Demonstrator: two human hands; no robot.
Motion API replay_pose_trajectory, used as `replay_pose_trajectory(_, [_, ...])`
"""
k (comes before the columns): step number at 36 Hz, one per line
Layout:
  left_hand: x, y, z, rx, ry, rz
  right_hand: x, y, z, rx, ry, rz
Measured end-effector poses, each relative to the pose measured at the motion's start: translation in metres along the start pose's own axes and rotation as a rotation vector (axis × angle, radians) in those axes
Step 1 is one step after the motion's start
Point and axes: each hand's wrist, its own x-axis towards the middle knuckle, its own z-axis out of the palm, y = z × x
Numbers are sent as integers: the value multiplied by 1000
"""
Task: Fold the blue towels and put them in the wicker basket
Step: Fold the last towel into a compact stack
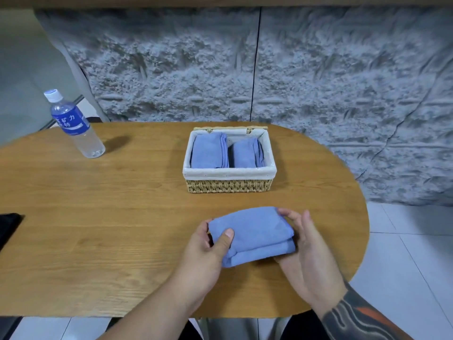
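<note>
A folded blue towel (255, 235) is held between both hands just above the wooden table, near its front edge. My left hand (206, 251) grips its left end, thumb on top and fingers underneath. My right hand (306, 246) holds the right end, fingers curled over the far corner and palm under the edge. Behind it stands the wicker basket (229, 186) with a white cloth lining. Two folded blue towels lie inside side by side, the left towel (208, 152) and the right towel (246, 154).
A water bottle with a blue label (74, 125) stands at the table's back left. A black flat object (8, 227) lies at the left edge. The oval table (98, 217) ends on the right over white floor tiles. A grey textured wall stands behind.
</note>
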Motion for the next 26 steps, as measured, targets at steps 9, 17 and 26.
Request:
replay_pose_trajectory(9, [38, 70, 31, 1, 77, 285, 43, -61, 60, -238, 107, -399])
replay_pose_trajectory(17, [100, 127, 33, 257, 189, 241, 122, -112, 102, -81, 171, -316])
replay_pose_trajectory(26, [136, 131, 30, 702, 6, 411, 190, -141, 124, -898, 91, -457])
